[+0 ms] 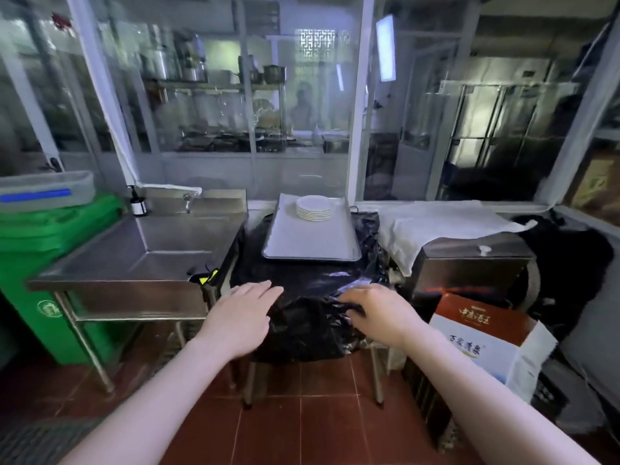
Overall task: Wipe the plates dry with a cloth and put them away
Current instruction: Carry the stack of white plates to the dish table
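A stack of several white plates sits at the far end of a metal tray. The tray lies on a small table covered with black plastic sheeting. My left hand reaches forward over the table's near left edge, fingers straight, holding nothing. My right hand is at the near right edge, its fingers bent down onto the crumpled black plastic; whether they pinch it I cannot tell. No wiping cloth shows in either hand.
A steel sink counter stands to the left, with a green bin beyond it. On the right are a steel box, white cloth and a cardboard box. Glass partitions close the back. Red tile floor lies below.
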Demonstrator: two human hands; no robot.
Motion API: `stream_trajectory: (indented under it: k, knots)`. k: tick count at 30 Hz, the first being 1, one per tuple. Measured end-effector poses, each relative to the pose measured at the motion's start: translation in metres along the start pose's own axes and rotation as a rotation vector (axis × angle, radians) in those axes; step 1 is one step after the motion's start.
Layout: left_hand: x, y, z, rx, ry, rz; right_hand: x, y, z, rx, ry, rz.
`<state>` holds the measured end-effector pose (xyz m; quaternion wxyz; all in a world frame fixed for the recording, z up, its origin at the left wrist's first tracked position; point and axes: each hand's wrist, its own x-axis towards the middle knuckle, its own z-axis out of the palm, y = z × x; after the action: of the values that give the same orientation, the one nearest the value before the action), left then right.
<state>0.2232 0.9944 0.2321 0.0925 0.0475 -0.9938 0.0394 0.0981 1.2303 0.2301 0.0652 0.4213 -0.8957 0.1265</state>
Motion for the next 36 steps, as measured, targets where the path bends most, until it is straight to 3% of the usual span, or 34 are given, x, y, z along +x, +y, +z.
stream_trajectory:
  k: [9, 14, 20, 26, 36]
  knots:
    - [0.179, -0.111, 0.05, -0.036, -0.03, -0.135, 0.23, 0.069, 0.042, 0.105, -0.075, -0.049]
    - [0.295, -0.163, 0.103, -0.086, -0.086, -0.099, 0.331, 0.118, 0.082, 0.021, -0.119, -0.049]
    - [0.422, -0.203, 0.151, -0.214, -0.197, -0.021, 0.415, 0.175, 0.12, 0.047, -0.178, 0.104]
    - [0.528, -0.227, 0.177, -0.426, -0.25, -0.021, 0.492, 0.242, 0.142, 0.171, -0.125, 0.264]
    - [0.706, -0.239, 0.25, -1.066, -0.194, -0.443, 0.647, 0.382, 0.199, 0.635, 0.028, 0.659]
